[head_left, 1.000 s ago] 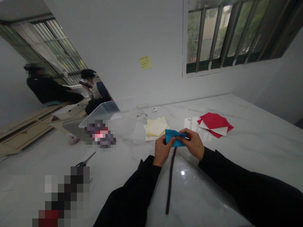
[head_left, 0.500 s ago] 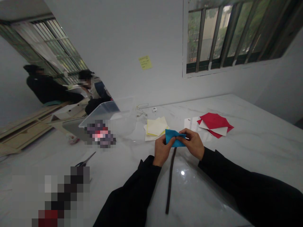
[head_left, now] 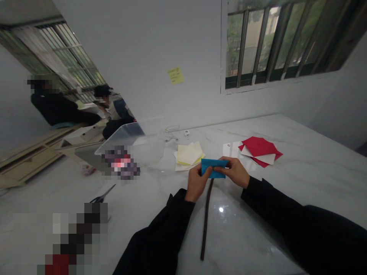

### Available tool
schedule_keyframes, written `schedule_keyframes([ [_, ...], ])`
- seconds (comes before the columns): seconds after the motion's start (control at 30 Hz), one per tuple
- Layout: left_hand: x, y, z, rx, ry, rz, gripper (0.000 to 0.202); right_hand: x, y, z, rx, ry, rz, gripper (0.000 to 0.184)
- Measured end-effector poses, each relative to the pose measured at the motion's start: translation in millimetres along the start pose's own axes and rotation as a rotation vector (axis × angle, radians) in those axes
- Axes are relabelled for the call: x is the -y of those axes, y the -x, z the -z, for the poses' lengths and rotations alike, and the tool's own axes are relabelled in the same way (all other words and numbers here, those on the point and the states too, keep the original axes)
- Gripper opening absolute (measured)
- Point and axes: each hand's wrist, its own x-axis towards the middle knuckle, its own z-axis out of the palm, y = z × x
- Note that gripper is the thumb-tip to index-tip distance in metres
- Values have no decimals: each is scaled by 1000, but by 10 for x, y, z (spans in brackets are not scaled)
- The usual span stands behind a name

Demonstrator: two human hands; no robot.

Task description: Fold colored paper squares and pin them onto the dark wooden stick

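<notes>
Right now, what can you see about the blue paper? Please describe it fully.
The blue paper is a thin matte sheet, folded into a flat, roughly rectangular shape with its long side level. The left hand pinches its left end and the right hand its right end, holding it over the white table. A dark strip on the table ends beneath it; whether they touch is unclear.

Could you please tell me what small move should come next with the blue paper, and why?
Probably slide the right hand along the top edge to sharpen the crease: both it and the left hand pinch the blue paper, which is folded into a flat rectangle.
</notes>
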Motion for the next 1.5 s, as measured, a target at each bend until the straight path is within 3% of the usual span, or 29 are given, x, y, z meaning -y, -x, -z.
schedule_keyframes([
  [0.1,0,-1,17,-8,-108,17,34,-117,-109,289,-136,-38,-29,33],
  [0.2,-6,42,26,14,-425,-33,36,-281,-172,657,-259,-89,-90,41],
  [0.3,3,107,5,113,-715,-85,38,-397,-150,920,-179,0,-102,38],
  [0.43,19,138,-11,172,-866,-76,36,-382,-78,938,7,161,-80,33],
  [0.53,-4,106,9,154,-799,-25,38,-301,-46,816,78,239,-12,29],
  [0.63,-58,65,20,175,-571,49,37,-232,-28,735,90,319,88,23],
  [0.8,-137,34,0,258,-173,150,36,-145,-6,747,79,420,316,14],
  [0.97,-137,23,0,256,-51,157,34,-54,-17,756,57,478,487,8],
  [1.13,-154,26,5,264,-35,163,34,-16,-10,739,62,484,503,8],
  [1.5,-250,59,-22,291,-104,120,32,22,30,729,55,469,382,12],
])
